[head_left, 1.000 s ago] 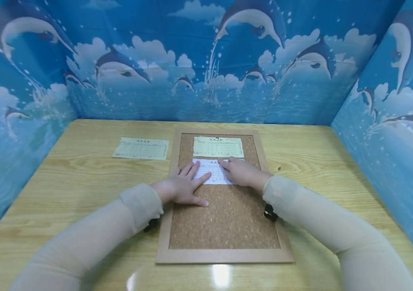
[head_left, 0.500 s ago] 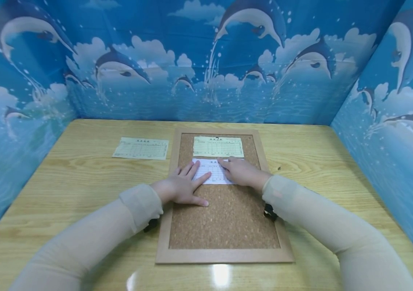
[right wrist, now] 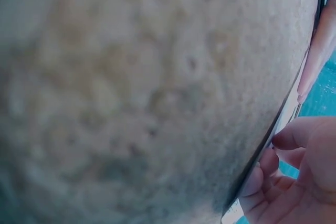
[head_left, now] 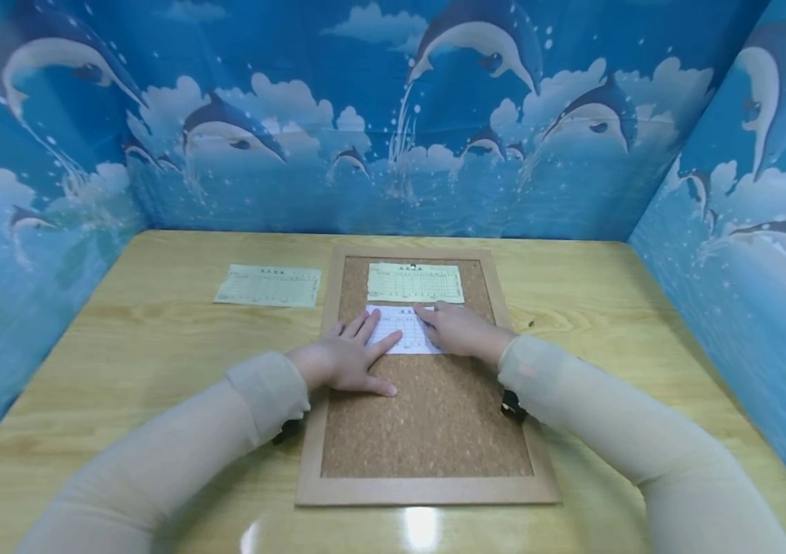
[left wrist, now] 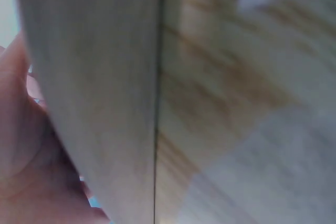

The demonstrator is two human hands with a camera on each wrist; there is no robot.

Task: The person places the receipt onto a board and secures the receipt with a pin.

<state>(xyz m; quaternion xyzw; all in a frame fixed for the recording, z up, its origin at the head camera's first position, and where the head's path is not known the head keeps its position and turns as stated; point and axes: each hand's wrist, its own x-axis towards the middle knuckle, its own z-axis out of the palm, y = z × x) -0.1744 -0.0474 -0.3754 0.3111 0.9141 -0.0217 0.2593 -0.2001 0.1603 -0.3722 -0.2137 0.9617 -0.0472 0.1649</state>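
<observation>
A white printed slip lies on the framed corkboard, just below a pale green slip that has a small pin at its top middle. With fingers spread, my left hand rests over the white slip's left end and the cork. My right hand covers the slip's right part, fingertips at its top middle. In the right wrist view, the thumb and curled fingers sit close together at the paper. Whether they pinch something small is hidden.
A second pale green slip lies on the wooden table, left of the board. To the right is a small dark spot on the table. A blue dolphin-print curtain encloses the back and sides.
Both hands and the slips hold their places on the board. The whole head view has shifted slightly, with everything sitting a few pixels lower.
</observation>
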